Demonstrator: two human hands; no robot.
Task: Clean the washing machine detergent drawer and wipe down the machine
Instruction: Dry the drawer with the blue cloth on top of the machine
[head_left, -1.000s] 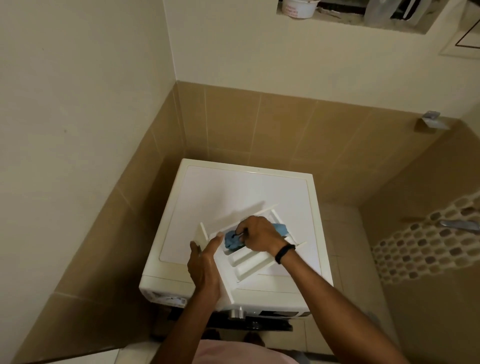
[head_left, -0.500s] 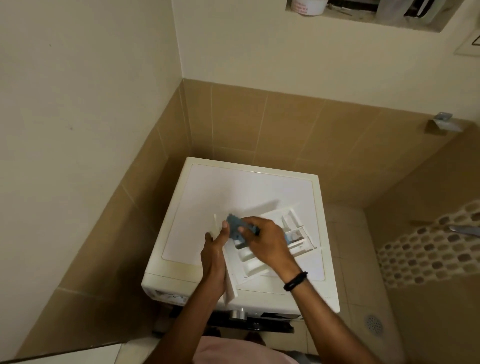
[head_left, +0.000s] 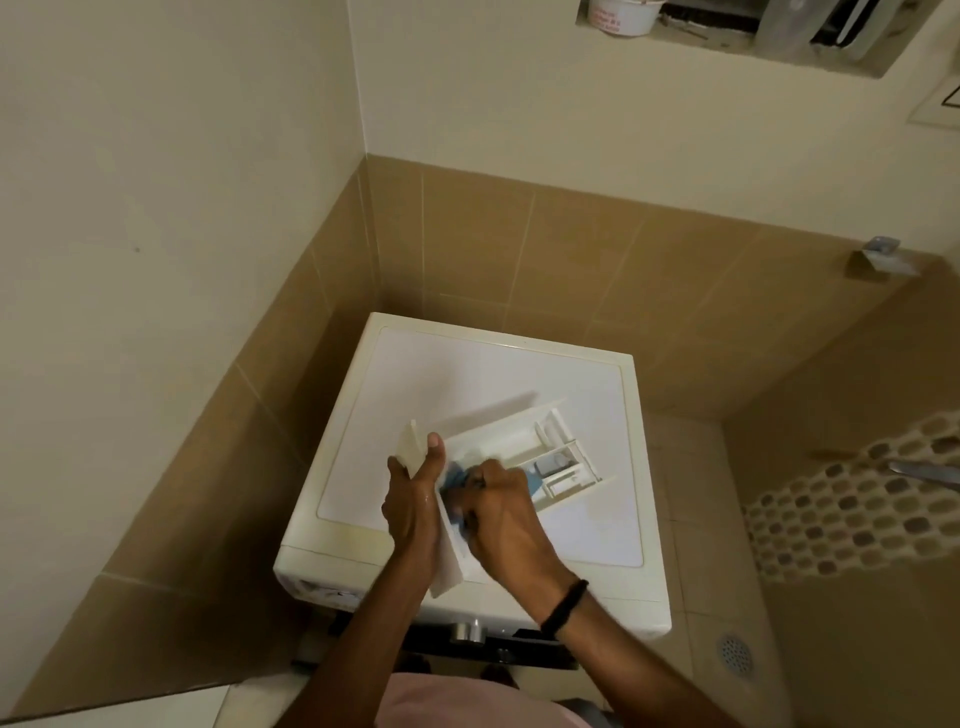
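Head view, looking down into a tiled corner. Left hand (head_left: 413, 506) grips the front panel of the white detergent drawer (head_left: 519, 447), thumb raised along it. Blue cloth (head_left: 456, 477) sits in the drawer's near compartment, held in the curled fingers of the right hand (head_left: 501, 514). Drawer rests on the washing machine's (head_left: 467, 374) top surface, angled away rightward. Best done, I'd judge, by bracing firmly with the left while the cloth works each corner.

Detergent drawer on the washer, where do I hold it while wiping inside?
Probably the front panel, taken from the left as the left hand does. It is a flat slab standing up at the drawer's end, clear of the compartments, leaving them to the right hand and blue cloth.
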